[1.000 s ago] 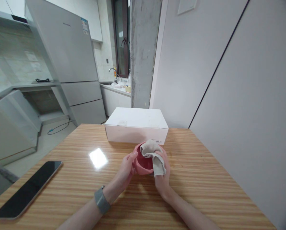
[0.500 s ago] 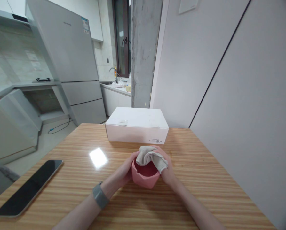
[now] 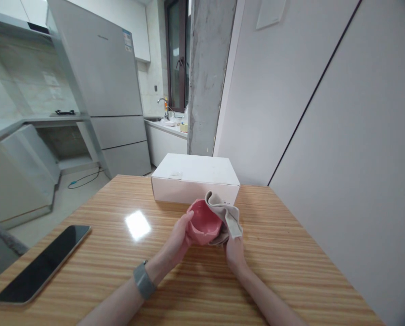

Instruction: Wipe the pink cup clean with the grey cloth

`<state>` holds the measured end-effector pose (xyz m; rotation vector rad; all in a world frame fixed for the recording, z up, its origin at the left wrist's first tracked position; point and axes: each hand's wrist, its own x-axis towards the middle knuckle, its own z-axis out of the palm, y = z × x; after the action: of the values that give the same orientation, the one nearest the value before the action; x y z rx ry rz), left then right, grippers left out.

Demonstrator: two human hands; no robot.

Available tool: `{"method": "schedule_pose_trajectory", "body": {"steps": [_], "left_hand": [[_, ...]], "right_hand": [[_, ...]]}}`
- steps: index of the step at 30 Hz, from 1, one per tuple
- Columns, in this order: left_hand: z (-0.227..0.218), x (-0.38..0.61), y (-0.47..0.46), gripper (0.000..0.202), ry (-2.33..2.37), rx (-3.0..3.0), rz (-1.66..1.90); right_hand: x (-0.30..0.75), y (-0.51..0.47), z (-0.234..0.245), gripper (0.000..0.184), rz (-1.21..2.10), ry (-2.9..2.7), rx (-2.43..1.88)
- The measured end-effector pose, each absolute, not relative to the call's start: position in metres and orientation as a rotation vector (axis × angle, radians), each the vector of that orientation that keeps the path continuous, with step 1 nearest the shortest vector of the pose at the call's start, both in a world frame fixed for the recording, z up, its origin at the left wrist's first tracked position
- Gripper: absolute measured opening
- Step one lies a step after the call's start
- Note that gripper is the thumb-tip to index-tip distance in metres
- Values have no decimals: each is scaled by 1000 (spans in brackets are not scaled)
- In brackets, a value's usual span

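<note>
- Kitchen-side dining spot: a striped wooden table carries a white cardboard box, which serves as the landmark here; a tall grey fridge stands far beyond and to the left of it.
- A pink bowl with a deep red inside is held just in front of the box, tilted with its opening toward the head camera. Whether it touches the table, I cannot tell.
- A beige cloth is bunched against the bowl's right side, and its upper fold almost reaches the box. The cloth lies outside the bowl, leaving the red inside uncovered.
- The left hand is curled firmly around the bowl's left side, with a grey wristband just below it.
- The right hand clasps the cloth to the bowl's lower right side, its fingers mostly hidden by the fabric.
- Open tabletop lies to the right of the box. A black phone lies well left of the box, near the table's front edge.
</note>
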<state>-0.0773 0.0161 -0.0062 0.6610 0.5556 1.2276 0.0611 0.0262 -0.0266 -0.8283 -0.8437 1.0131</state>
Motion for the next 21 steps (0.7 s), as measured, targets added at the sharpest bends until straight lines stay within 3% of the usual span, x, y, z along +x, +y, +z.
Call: {"method": "schedule_pose_trajectory", "body": {"steps": [6,10,18,21], "left_hand": [[0,-80,17,50,596,668,1312],[7,-82,14,45,609,851,1365],[-1,-92,17,38,1169,1622,1405],[-6,-96,18,45,1125,1778,1382]], "right_hand": [[62,32,-21,27,1590,-393,-771],[56,26,-15,28,1947,-384,-617],[49,19,-18,29,2045,-321,-479],[51,20,-19,30,2060,-300,-528]]}}
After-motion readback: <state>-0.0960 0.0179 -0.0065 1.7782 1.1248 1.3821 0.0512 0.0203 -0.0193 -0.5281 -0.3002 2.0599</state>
